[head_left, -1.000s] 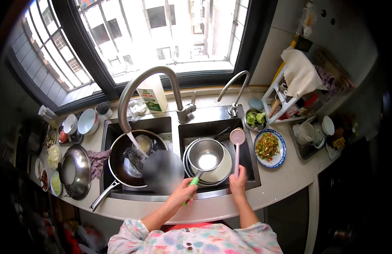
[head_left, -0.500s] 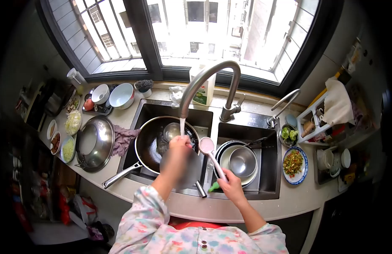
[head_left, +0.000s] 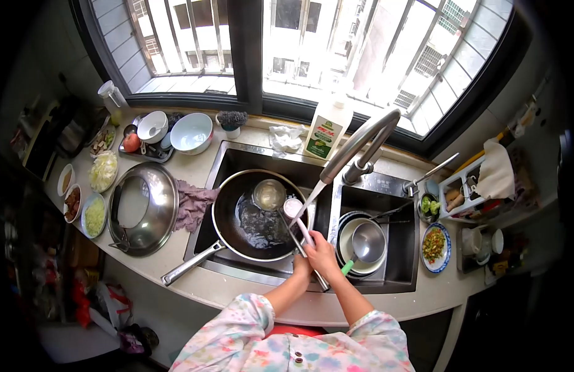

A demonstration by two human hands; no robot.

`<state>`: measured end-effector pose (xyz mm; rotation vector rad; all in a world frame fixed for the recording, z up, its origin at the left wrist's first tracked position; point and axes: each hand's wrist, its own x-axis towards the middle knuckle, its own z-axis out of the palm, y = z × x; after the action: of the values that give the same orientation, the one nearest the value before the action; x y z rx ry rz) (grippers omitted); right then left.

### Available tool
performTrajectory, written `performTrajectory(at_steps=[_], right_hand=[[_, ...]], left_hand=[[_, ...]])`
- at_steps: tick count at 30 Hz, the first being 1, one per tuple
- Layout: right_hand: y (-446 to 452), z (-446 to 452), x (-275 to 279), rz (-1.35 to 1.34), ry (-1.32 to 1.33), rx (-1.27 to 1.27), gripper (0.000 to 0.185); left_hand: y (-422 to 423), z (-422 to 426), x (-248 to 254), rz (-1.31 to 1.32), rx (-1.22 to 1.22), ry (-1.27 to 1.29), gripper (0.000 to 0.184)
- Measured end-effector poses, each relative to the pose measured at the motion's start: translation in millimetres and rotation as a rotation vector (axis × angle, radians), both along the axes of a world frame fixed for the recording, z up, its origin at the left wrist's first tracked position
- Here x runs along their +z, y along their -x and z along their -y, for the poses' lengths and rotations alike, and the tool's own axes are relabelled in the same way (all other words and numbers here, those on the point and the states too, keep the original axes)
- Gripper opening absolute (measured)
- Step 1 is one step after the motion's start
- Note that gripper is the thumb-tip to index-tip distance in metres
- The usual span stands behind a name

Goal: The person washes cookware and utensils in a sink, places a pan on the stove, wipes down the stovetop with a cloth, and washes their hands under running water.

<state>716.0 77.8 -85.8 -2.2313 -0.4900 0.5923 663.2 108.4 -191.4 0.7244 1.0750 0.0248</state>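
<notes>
My right hand [head_left: 322,254] grips the handle of a pink ladle [head_left: 292,208], whose bowl is over the right rim of a black wok [head_left: 232,240]. Water runs from the large tap [head_left: 355,149] onto the pink ladle. Close against my right hand is my left hand [head_left: 301,268], its fingers mostly hidden; a long metal handle passes beside it. In the wok are water and a round metal ladle bowl [head_left: 269,195]. A saucepan with a green handle [head_left: 368,242] rests on stacked bowls in the right basin.
Left of the sink lie a purple cloth [head_left: 192,204], a large metal lid [head_left: 164,214] and dishes of chopped food. Behind stand a blue-white bowl [head_left: 192,133] and a white bottle [head_left: 327,130]. A blue-rimmed plate [head_left: 446,263] is at right.
The view has shifted right. The right hand has moved the pink ladle from the right basin to the wok. My left hand has let go of the green-handled saucepan and is beside my right hand.
</notes>
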Motion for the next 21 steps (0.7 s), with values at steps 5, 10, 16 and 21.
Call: performTrajectory(at_steps=[5,10,16,21], right_hand=[[-11,-32,-26,0.080,0.027,0.129,0.038],[-23,-66,-55,0.189,0.379,0.409,0.029],[-1,-111,-102,0.301,0.323,0.165,0.036],[10,-116,-93,0.050,0.087,0.203,0.036]], left_hand=[[71,-73,94,0.070,-0.188,0.039,0.008],[128,-157,114,0.095,-0.323,-0.043,0.008],[141,-191,123,0.080,-0.407,0.066,0.014],[132,-227,127,0.053,-0.475,-0.050,0.012]])
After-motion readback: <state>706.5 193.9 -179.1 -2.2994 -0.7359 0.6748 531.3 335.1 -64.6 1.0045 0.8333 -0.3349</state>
